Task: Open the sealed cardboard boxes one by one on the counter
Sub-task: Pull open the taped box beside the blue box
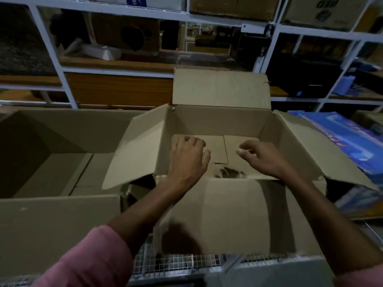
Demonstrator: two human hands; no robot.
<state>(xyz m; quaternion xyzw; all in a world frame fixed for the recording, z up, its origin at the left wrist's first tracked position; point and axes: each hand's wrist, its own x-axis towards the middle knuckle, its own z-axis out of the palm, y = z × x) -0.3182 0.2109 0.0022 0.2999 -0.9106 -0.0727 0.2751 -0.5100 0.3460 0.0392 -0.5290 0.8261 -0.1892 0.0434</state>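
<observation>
— Writing anywhere?

— Letters on the brown carton on the top shelf [323, 11] read roughly "RED", seen mirrored and blurred. The blue printed flat pack [339, 139] at right carries white lettering too smeared to read.

— And the plain brown cardboard box [217, 119]?

— It sits in the middle, mouth upward, all four flaps folded out, far flap standing upright. Its long axis runs left to right.

— Hands?

— Both are inside it. The left hand [186, 158] has loosely curled fingers holding nothing; whether they touch the floor flaps, I cannot tell. The right hand [259, 156] is likewise relaxed, gripping nothing.

— Beside it?

— A larger open brown cardboard box [51, 224] stands at left, touching its left flap.
</observation>
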